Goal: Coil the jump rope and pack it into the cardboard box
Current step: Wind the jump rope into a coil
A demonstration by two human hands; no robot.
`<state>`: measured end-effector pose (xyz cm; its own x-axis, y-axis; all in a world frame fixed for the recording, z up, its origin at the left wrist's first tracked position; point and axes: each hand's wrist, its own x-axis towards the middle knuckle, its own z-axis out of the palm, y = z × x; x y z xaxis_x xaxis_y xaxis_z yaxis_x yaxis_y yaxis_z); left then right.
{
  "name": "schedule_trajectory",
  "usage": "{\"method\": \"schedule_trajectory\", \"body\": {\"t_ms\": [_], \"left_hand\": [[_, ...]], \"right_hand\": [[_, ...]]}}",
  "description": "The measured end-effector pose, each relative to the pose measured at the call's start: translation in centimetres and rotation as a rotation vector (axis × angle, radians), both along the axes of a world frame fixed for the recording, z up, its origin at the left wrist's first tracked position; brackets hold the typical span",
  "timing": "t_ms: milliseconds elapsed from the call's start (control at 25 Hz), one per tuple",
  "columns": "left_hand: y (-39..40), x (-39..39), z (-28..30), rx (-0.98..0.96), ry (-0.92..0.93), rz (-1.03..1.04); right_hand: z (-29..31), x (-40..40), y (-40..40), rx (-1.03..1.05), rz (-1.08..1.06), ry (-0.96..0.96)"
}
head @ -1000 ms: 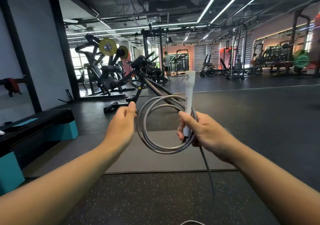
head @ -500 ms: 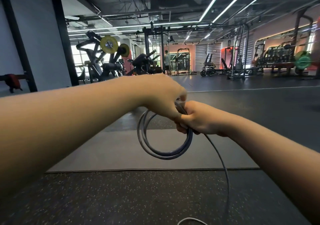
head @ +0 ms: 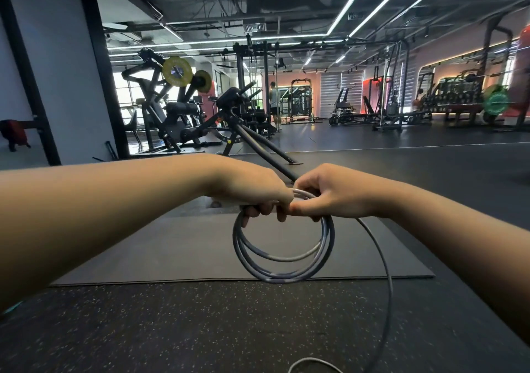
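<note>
A grey jump rope (head: pixel 282 272) hangs in a coil of about three loops below my two hands, in front of me at chest height. My left hand (head: pixel 252 192) is closed over the top of the coil, knuckles up, and a sliver of the white handle shows under it. Touching it from the right, my right hand (head: pixel 329 193) pinches the rope at the top of the coil. A loose length of rope (head: pixel 384 272) runs from under the right hand down to the floor. No cardboard box is in view.
A dark grey mat (head: pixel 172 252) lies on the speckled rubber floor (head: pixel 200 329) in front of me. Weight machines (head: pixel 177 114) stand beyond it at the left and centre. A person (head: pixel 274 106) stands far back among the racks.
The left hand came over and closed on the top of the coil, covering the white handle that stood upright. Both hands have since turned slightly, and the coil hangs lower and rounder.
</note>
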<state>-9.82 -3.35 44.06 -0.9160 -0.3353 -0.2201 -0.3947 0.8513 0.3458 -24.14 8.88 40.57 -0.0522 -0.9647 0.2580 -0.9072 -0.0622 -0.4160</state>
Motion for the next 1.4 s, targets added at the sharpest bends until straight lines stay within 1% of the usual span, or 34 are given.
{"method": "schedule_trajectory", "body": {"t_ms": [80,200,280,360,400,480,560,600,680,800,840,920,1080,1200,1280,1360,1400], "left_hand": [[-0.2,1.2,0.1,-0.008,0.044,-0.032],[-1.5,3.1,0.6,-0.063,0.133,-0.080],[-2.8,4.5,0.8,0.029,0.231,-0.041],[-3.8,5.4,0.6,0.205,0.388,0.020],[-4.0,5.5,0.3,0.337,0.488,0.043],[-3.6,5.1,-0.8,0.683,0.728,0.099],[-2.9,3.8,-2.0,0.965,0.950,0.166],[-2.5,3.0,-2.5,1.061,1.041,0.193],[-1.7,1.4,-3.3,1.194,1.217,0.268],[0.6,-0.6,-4.1,1.315,1.401,0.473],[1.4,-1.1,-4.1,1.336,1.427,0.542],[2.4,-1.8,-4.1,1.380,1.447,0.616],[4.0,-2.7,-4.6,1.523,1.429,0.595],[5.0,-3.1,-6.0,1.449,1.314,0.554],[5.0,-2.8,-7.0,1.380,1.183,0.528],[4.5,-1.9,-7.8,1.263,1.079,0.562],[3.9,-1.5,-8.2,1.209,1.061,0.596]], "right_hand": [[0.3,-0.7,1.0,0.019,-0.034,-0.039],[0.9,-2.1,3.2,0.016,-0.102,-0.221],[0.7,-3.4,4.5,-0.047,-0.133,-0.349],[-0.1,-4.2,5.2,-0.122,-0.147,-0.476],[-1.0,-4.3,5.1,-0.156,-0.153,-0.543],[-2.9,-3.6,4.0,-0.188,-0.143,-0.719],[-4.6,-1.9,2.7,-0.178,-0.051,-0.948],[-5.3,-0.8,1.9,-0.177,0.018,-1.036],[-6.4,1.2,0.5,-0.211,0.128,-1.123],[-7.2,3.5,-1.4,-0.314,0.169,-1.202],[-7.6,4.2,-1.9,-0.361,0.167,-1.194],[-7.8,5.6,-2.5,-0.460,0.135,-1.171],[-6.8,6.9,-3.1,-0.674,0.083,-1.263],[-6.4,7.3,-3.3,-0.784,-0.039,-1.342],[-6.2,7.0,-3.1,-0.802,-0.130,-1.402],[-6.0,6.4,-2.8,-0.743,-0.179,-1.348],[-5.8,6.0,-2.5,-0.700,-0.190,-1.295]]}}
